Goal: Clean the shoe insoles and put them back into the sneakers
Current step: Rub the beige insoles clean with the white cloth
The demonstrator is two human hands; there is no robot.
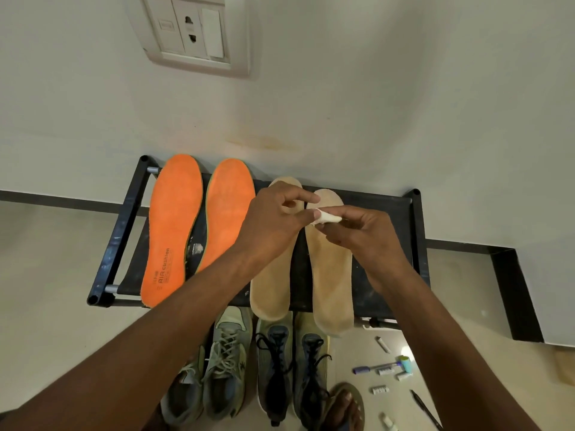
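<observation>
Black rack (417, 244) carrying two orange insoles (174, 231) toward its left edge and two tan insoles (333, 281) toward its right, long axes front-to-back. Sneakers (277, 368) stand below the front edge. Left hand (273, 225) and right hand (364, 234) pinch a white wipe (328, 216) above the right tan insole, nearest the right hand.

a: what's on the black rack (417, 244)?
b: two orange insoles (174, 231) at its left, two tan insoles (333, 275) at its right.
a: and the floor (46, 306)?
b: grey sneakers (217, 362), dark sneakers (289, 368), scattered pens (373, 367).
</observation>
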